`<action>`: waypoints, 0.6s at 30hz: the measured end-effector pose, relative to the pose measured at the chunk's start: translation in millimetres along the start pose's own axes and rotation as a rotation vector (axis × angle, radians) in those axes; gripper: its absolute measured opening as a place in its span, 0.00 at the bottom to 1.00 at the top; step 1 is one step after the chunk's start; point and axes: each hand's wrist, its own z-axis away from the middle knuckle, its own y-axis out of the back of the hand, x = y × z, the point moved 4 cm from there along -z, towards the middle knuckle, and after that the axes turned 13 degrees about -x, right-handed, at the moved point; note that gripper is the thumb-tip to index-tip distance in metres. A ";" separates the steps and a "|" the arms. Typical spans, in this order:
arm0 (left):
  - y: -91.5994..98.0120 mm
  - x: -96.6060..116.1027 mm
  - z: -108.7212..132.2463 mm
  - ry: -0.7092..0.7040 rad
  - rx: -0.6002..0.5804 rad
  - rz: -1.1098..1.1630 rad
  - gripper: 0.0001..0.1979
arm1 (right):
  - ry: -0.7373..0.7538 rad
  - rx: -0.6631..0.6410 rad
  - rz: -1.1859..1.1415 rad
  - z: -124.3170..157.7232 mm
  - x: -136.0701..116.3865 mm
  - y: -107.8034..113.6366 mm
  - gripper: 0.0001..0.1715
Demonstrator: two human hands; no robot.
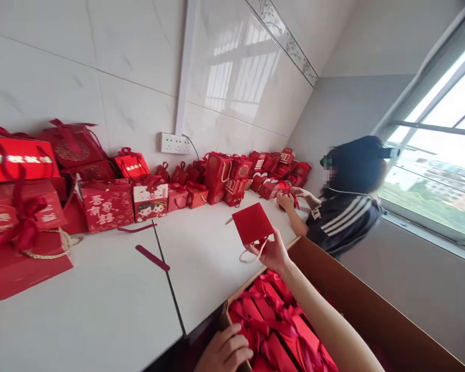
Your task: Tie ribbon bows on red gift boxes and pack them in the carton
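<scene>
My right hand (pixel 272 253) is raised over the white table (pixel 201 258), its fingers pinched on a flat red gift bag (pixel 252 223) with a cream rope handle hanging below it. My left hand (pixel 225 352) is curled over the near rim of a brown cardboard carton (pixel 356 299) at the table's edge. Inside the carton lie several flat red bags with ribbons (pixel 279 330), packed tightly.
Several assembled red gift boxes and bags (pixel 108 204) line the tiled wall from left to far right. A loose dark red strip (pixel 152 258) lies on the table. Another person (pixel 349 206) in a striped dark jacket handles boxes at the far end by the window (pixel 437 170).
</scene>
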 end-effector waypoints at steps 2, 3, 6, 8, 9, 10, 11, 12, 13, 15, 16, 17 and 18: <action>7.5 7.7 -0.6 -0.016 0.037 -0.018 0.25 | -0.066 0.003 -0.129 44.1 6.8 -14.9 0.31; 11.9 12.2 -0.4 -0.008 0.059 -0.027 0.27 | -0.082 0.021 -0.153 65.1 9.1 -21.3 0.31; 23.0 23.6 -0.3 0.033 0.077 -0.019 0.29 | -0.113 0.129 -0.107 121.7 15.2 -33.0 0.32; 27.8 28.0 -1.6 0.037 0.062 -0.006 0.29 | -0.041 0.238 0.065 154.7 15.2 -35.2 0.32; 30.0 29.2 -2.6 0.036 0.056 0.004 0.28 | 0.028 0.304 0.212 170.7 13.1 -35.8 0.33; 32.5 30.0 -4.0 0.034 0.056 0.018 0.28 | 0.103 0.375 0.393 186.5 10.2 -37.3 0.37; 35.3 30.4 -5.8 0.036 0.058 0.038 0.27 | 0.172 0.444 0.591 202.0 7.3 -40.0 0.41; 38.5 30.8 -7.9 0.042 0.063 0.063 0.26 | 0.224 0.503 0.782 216.6 5.2 -44.0 0.46; 41.9 31.1 -10.3 0.053 0.071 0.090 0.25 | 0.257 0.543 0.949 229.8 4.3 -48.7 0.49; 48.6 32.5 -15.7 0.089 0.086 0.135 0.20 | 0.289 0.567 1.175 252.3 5.4 -58.1 0.50; 51.4 33.6 -18.5 0.114 0.088 0.146 0.18 | 0.291 0.564 1.236 262.2 6.9 -61.9 0.49; 53.6 35.0 -21.3 0.141 0.087 0.149 0.16 | 0.283 0.567 1.270 271.7 8.8 -64.5 0.48; 55.0 36.6 -23.9 0.170 0.080 0.146 0.14 | 0.262 0.582 1.287 281.3 11.1 -65.8 0.48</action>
